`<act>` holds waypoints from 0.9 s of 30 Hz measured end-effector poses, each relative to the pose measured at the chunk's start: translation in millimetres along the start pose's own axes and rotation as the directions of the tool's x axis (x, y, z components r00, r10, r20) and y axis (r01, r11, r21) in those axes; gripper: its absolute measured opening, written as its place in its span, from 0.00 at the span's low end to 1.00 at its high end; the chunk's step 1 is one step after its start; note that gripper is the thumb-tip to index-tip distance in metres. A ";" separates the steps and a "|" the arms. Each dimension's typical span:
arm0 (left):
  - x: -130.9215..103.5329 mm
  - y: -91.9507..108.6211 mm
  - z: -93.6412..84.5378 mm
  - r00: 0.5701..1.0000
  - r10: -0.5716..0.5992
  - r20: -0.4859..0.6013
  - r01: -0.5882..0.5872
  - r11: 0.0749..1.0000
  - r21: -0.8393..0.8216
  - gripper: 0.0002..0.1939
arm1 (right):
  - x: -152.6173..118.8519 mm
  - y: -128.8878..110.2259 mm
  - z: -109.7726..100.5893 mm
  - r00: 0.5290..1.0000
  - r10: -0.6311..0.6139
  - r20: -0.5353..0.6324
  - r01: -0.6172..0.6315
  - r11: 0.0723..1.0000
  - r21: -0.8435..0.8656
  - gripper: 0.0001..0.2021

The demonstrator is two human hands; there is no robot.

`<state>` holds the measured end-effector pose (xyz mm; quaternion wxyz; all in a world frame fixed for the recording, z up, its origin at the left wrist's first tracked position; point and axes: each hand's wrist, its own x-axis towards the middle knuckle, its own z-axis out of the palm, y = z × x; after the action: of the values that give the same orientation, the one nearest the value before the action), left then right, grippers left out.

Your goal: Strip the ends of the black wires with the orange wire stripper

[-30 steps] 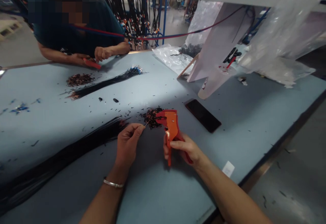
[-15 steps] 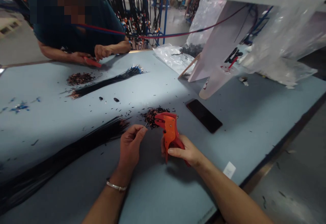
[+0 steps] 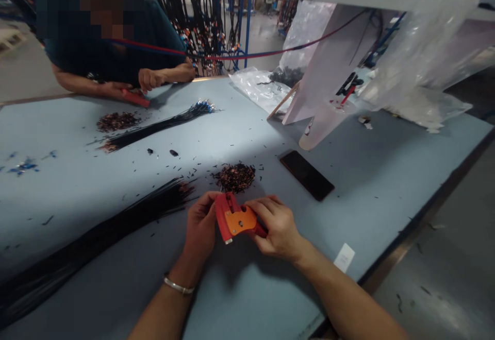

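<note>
My right hand is wrapped round the handles of a red and orange wire stripper. The tool lies tilted, its head towards my left hand. My left hand is closed in a pinch on a thin wire, mostly hidden by the fingers; only a small tip shows above them. The stripper's head touches or nearly touches the left fingertips. Just beyond both hands is a heap of short black and copper-coloured scraps. A long bundle of black wires with copper-coloured ends stretches out to the left.
Across the table, a person's hands hold a red tool. Before them lie another wire bundle and scrap heap. A phone, a tilted-looking plastic cup and a white label are to the right.
My right hand has turned the wire stripper from upright to lying over and brought it left, up to my left hand. The left hand has barely moved and keeps its pinch.
</note>
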<state>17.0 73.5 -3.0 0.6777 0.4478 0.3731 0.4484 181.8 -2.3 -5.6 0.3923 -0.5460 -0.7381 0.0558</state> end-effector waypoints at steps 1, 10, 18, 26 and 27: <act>-0.1 1.9 1.2 1.000 -0.020 -0.021 0.019 0.999 -0.035 0.12 | -0.6 1.0 0.3 1.000 -0.010 -0.005 0.009 0.999 -0.031 0.22; 0.0 6.8 4.0 0.998 -0.060 0.018 0.061 0.996 -0.057 0.12 | -1.8 4.1 2.5 0.993 -0.119 -0.022 0.111 0.968 -0.227 0.22; 0.1 -1.1 2.2 0.997 -0.060 0.050 0.061 0.998 -0.020 0.10 | 0.8 6.2 2.6 0.998 -0.035 -0.061 0.019 0.971 -0.238 0.22; 0.8 4.1 4.0 0.996 -0.026 0.090 0.020 0.998 0.063 0.07 | 1.3 9.7 5.9 0.999 -0.020 -0.049 0.010 0.980 -0.197 0.23; 1.3 2.8 3.1 0.994 -0.025 0.106 0.019 0.998 0.058 0.07 | 1.7 9.9 6.6 0.999 -0.016 -0.051 0.007 0.983 -0.182 0.23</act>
<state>19.5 74.4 0.6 0.6885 0.4860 0.3542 0.4055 184.9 5.4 -14.3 0.3602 -0.5765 -0.7328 -0.0282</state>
